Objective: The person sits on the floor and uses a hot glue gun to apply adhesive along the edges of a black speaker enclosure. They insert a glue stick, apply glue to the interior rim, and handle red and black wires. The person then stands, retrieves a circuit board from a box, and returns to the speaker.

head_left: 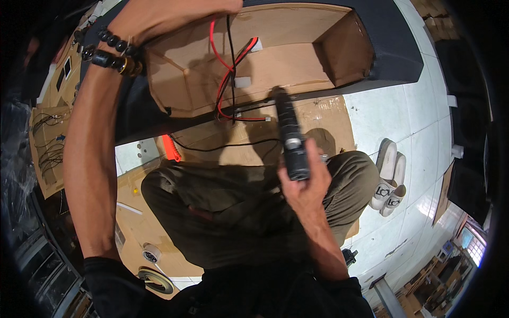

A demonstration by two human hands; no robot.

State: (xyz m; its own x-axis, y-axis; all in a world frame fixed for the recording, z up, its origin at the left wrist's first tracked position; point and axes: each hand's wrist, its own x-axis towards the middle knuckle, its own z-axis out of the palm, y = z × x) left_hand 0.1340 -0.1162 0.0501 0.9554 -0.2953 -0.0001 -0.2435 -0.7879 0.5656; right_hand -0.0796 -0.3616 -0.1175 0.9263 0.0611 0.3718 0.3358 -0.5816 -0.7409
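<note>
My right hand [307, 183] is closed around a long black hand tool [290, 127] with a silver ring near its middle; its exact kind I cannot make out. The tool points away from me, its tip near the front edge of an open box [297, 58], brown inside with dark outer panels. Red and black wires [222, 87] hang in the box and over its near edge, with white connectors on their ends. My left arm, with beaded bracelets at the wrist, reaches over the box's left side. The left hand [185, 11] is cut off by the top edge, so its fingers are hidden.
A thin black cable [228, 145] runs across the cardboard [328, 114] in front of my crossed legs. Left of it lies an orange-handled object [171, 148]. Tape rolls [152, 253] sit at lower left, white slippers [389, 175] on the tiles at right, dark cabinets [469, 122] beyond.
</note>
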